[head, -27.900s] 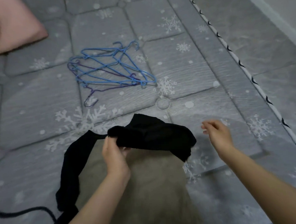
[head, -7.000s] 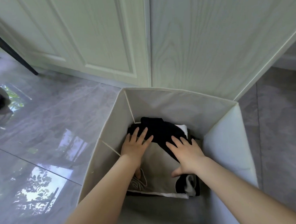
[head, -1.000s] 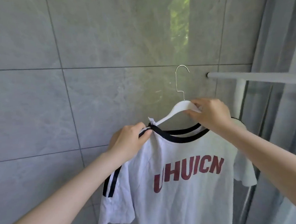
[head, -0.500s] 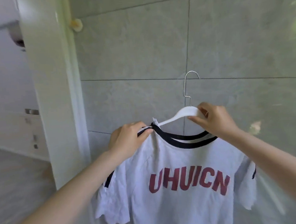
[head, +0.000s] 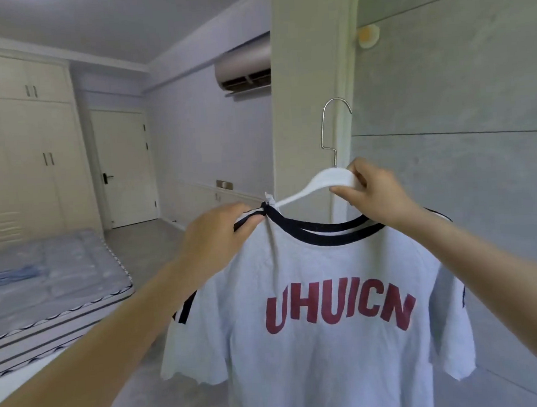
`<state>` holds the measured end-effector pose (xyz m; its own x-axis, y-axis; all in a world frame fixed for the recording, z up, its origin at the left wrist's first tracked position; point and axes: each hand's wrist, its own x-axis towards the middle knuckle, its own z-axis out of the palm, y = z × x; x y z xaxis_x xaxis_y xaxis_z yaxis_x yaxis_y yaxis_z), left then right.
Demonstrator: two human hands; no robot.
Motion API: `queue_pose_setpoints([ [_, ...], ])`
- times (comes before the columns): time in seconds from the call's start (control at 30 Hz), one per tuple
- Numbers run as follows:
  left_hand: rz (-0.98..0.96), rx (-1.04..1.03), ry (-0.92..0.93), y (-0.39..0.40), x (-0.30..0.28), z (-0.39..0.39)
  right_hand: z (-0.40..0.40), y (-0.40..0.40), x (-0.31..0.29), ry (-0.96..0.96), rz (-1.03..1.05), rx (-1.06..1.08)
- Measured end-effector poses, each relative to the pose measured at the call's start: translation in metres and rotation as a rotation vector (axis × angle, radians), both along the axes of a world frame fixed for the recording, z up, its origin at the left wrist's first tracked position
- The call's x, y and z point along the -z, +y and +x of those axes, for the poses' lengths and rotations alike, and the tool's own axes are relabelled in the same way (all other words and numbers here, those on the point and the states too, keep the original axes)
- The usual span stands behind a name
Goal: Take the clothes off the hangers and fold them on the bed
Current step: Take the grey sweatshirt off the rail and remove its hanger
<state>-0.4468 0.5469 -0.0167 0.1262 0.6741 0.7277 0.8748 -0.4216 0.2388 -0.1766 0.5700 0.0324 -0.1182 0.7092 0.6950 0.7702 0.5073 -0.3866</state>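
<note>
So this is the carrying step: the white T-shirt with the red lettering is held up in mid-air in front of the person, on its white hanger, hook free and hanging on nothing. The right hand has its fingers clenched around the hanger's top, just below the metal hook, and the left hand pinches the shirt's dark collar trim right at the shoulder, where the hanger arm pokes out. The bed sits well off to the left across the floor, with what looks like a blue heap of hangers lying on it. Next bit, I'd guess, is walking it over there, then pulling the collar off that hanger arm and sliding the hanger out through the neck. The neckline looks fairly snug, so probably tilt the hanger instead of yanking.
</note>
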Motion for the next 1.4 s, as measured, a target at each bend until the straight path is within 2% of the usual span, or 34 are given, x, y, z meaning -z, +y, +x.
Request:
queue_pose_setpoints([
  [0.2, -0.051, -0.177, -0.058, 0.005, 0.013, -0.134, -0.144, 0.051, 0.013, 0.077, -0.056, -0.220],
  [0.4, -0.116, -0.378, -0.260, 0.006, 0.035, -0.263, -0.292, 0.102, 0.025, -0.031, -0.079, -0.413],
  [0.53, -0.175, -0.522, -0.292, 0.009, 0.054, -0.335, -0.380, 0.135, 0.038, -0.095, -0.105, -0.546],
  [0.7, -0.192, -0.684, -0.323, 0.037, 0.063, -0.418, -0.481, 0.195, 0.048, -0.152, -0.135, -0.672],
  [0.83, -0.149, -0.770, -0.357, 0.092, 0.065, -0.481, -0.556, 0.261, 0.050, -0.138, -0.161, -0.741],
  [1.0, -0.202, -0.923, -0.323, 0.172, 0.064, -0.553, -0.634, 0.343, 0.046, -0.218, -0.388, -0.883],
  [1.13, -0.204, -0.953, -0.241, 0.204, 0.063, -0.592, -0.701, 0.389, 0.056, -0.041, -0.615, -0.928],
  [1.23, -0.184, -1.003, -0.173, 0.220, 0.060, -0.624, -0.753, 0.414, 0.056, -0.024, -0.686, -0.941],
  [1.4, -0.161, -1.076, -0.153, 0.246, 0.054, -0.697, -0.840, 0.445, 0.042, 0.022, -0.670, -0.981],
])
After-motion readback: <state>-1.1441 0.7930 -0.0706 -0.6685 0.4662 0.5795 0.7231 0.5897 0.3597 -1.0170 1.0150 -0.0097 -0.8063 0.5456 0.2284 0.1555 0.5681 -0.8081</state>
